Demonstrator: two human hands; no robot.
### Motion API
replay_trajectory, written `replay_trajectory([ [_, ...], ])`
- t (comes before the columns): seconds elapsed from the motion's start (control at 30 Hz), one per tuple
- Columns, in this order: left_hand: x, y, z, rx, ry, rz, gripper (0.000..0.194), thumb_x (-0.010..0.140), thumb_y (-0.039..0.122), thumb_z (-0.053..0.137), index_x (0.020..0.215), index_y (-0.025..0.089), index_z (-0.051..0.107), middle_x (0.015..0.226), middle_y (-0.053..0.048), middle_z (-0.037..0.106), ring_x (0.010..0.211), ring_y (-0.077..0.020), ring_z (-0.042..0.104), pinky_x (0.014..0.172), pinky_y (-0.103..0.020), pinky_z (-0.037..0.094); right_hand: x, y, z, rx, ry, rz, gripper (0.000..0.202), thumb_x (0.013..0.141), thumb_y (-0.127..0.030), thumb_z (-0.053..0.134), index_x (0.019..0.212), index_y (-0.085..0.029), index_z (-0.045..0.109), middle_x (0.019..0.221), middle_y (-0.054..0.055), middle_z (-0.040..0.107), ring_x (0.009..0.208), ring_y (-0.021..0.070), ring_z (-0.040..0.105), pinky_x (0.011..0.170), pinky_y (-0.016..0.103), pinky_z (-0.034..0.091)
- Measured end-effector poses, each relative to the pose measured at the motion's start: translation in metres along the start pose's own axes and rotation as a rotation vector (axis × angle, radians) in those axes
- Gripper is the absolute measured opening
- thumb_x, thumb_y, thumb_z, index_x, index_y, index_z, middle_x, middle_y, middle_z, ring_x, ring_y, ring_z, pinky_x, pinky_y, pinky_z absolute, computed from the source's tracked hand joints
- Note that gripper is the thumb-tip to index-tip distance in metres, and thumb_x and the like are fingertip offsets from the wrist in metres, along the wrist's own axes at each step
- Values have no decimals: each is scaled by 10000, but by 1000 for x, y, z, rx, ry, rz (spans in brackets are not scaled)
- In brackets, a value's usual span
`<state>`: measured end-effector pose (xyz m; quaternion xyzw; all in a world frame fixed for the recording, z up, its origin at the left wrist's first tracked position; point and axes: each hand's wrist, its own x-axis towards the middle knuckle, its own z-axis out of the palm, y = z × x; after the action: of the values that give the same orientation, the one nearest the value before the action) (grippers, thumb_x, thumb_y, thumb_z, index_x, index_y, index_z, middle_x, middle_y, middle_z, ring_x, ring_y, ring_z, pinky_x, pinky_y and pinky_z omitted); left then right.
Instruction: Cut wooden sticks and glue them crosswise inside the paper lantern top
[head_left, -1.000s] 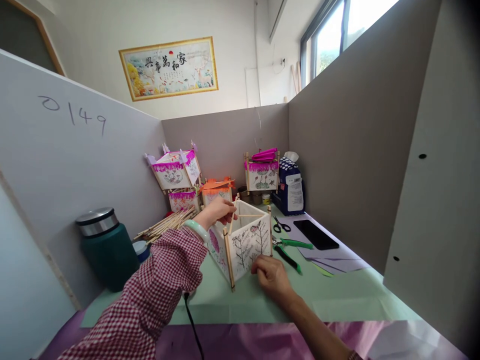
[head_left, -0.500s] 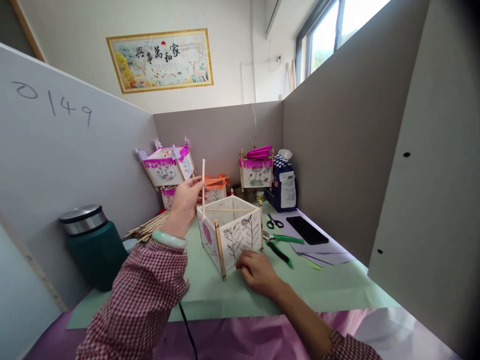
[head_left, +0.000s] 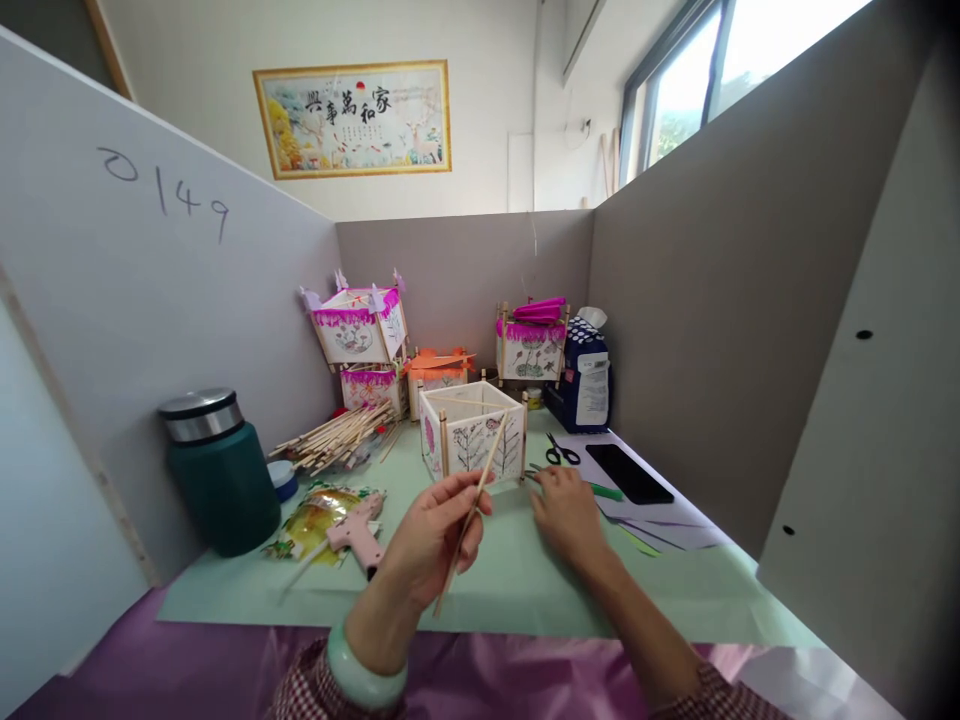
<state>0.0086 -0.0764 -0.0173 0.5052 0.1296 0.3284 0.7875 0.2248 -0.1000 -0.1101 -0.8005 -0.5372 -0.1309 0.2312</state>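
A thin wooden stick (head_left: 491, 450) slants across my left hand (head_left: 442, 525), pinched between its fingers in front of the white box frame. The box frame (head_left: 484, 440) has plant drawings on its panels and a stick across its open top. My right hand (head_left: 566, 510) lies over the green-handled pliers (head_left: 606, 492), to the right of the box, its fingers curled on them. Part of the pliers is hidden under that hand. Black scissors (head_left: 562, 452) lie just behind it.
A pink glue gun (head_left: 358, 535), a stick pile (head_left: 341, 437) and a teal jar (head_left: 221, 485) stand or lie at left. Decorated lanterns (head_left: 360, 325) are at the back. At right are a phone (head_left: 628, 474) and a blue package (head_left: 589, 385).
My left hand has come down toward me from the box's left corner with the stick. My right hand has moved right onto the pliers. The glue gun has come into view.
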Motion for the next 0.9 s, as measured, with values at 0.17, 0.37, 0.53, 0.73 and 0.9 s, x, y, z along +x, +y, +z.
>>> replay_trajectory([
  [0.17,5,-17,-6,-173,45,-159,193,810,127,582,997,85,602,736,-15,583,394,-34,455,310,-149,334,4,42,-1,-138,-112,160,599,821,-527,529,1212,-75,563,1231,250,530,1182,407,420,941,521,278],
  [0.37,11,-18,-1,-263,141,-259,153,847,71,526,988,81,586,722,-33,607,484,-63,563,388,-141,430,16,39,-6,-154,-206,199,520,779,-498,534,1113,-111,632,1094,226,590,1087,403,492,871,526,339],
  [0.53,9,-26,-6,-274,130,-270,181,842,83,541,1017,83,586,733,-28,604,485,-52,549,398,-142,422,11,45,-40,-44,-230,257,546,705,-519,578,1060,-114,673,1012,230,624,1039,425,528,770,484,427],
  [0.73,2,-34,-14,-148,58,-128,276,767,176,652,1031,111,607,722,-4,572,434,-50,483,363,-170,332,-25,55,-80,764,-64,278,567,824,-579,421,1192,-184,598,1124,127,648,1015,294,615,780,389,510],
  [0.9,-4,-34,-12,-1,39,-98,375,763,286,673,1098,126,623,713,14,543,374,-5,323,348,-174,149,-46,36,-64,1240,-125,346,432,785,-519,562,1028,-171,643,1116,116,667,1049,296,612,815,401,524],
])
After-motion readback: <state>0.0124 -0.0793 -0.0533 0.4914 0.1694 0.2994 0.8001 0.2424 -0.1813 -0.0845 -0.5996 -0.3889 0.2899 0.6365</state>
